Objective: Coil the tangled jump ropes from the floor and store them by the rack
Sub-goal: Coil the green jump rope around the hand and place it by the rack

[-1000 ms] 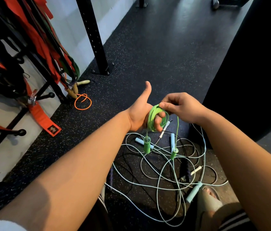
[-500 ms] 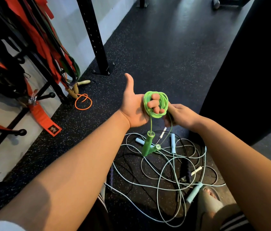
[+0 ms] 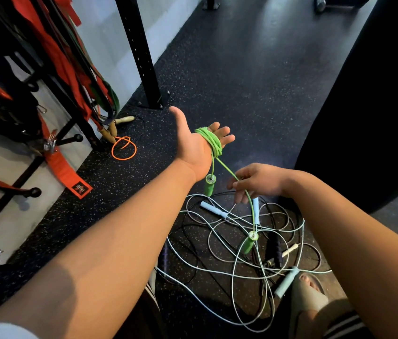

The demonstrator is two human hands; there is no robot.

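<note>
While the left hand (image 3: 192, 145) sits palm-up just above centre, fingers straight and thumb stuck out, the green jump rope (image 3: 211, 140) is wound in a tight bundle round those fingers. One green handle (image 3: 209, 185) dangles by the wrist. The right hand (image 3: 259, 182), around 3 o'clock, lightly pinches the loose cord. The second handle (image 3: 249, 243) is down among the tangled pale blue ropes (image 3: 214, 209) on the floor at 5 o'clock. An orange rope (image 3: 122, 146) lies looped by the rack (image 3: 68, 140) at 10 o'clock.
</note>
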